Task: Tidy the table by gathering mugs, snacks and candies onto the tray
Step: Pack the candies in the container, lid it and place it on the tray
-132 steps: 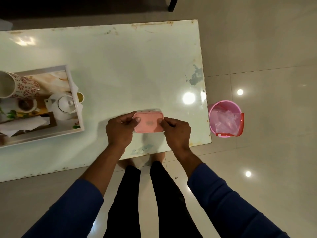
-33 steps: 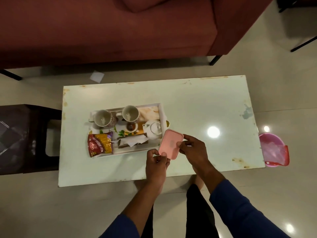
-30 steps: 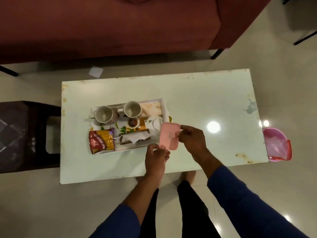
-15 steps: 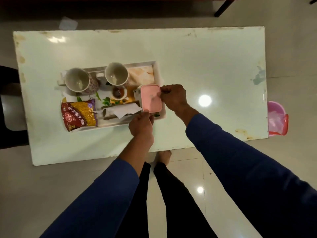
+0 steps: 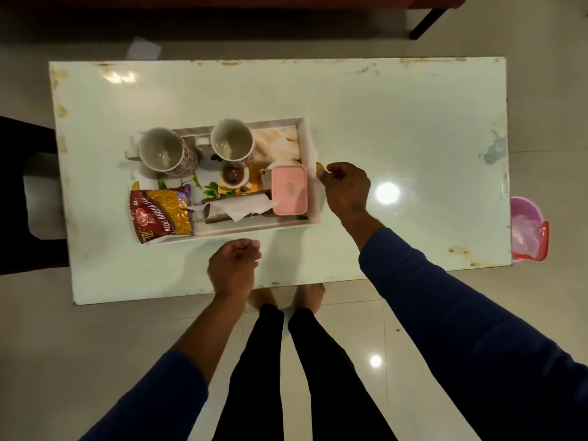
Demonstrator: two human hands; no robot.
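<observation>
Counter: pale glossy top with worn, stained edges; wide bare surface lies beyond and to the outer side of the right hand, with a narrower bare strip around the left hand along the near edge.
Tray: white, rimmed, on the counter's left half; its right rim is just beside the right hand's fingertips, its near rim just beyond the left hand.
Tray contents: two mugs upright with open mouths at the far side, a small cup between them and the near items, a snack packet at the far-left end with one corner over the rim, a tissue lying across the middle, and a pink box, lid up, in the right end next to the rim.
Right hand: fingers curled, tips at a small yellowish item by the tray's right rim; whether it grips that item, I cannot tell.
Left hand: loosely curled, holding nothing, over the counter just short of the tray's near rim.
Bin: pink, on the floor off the counter's right end, well apart from the right hand.
Floor: paper scrap beyond the counter's far edge.
</observation>
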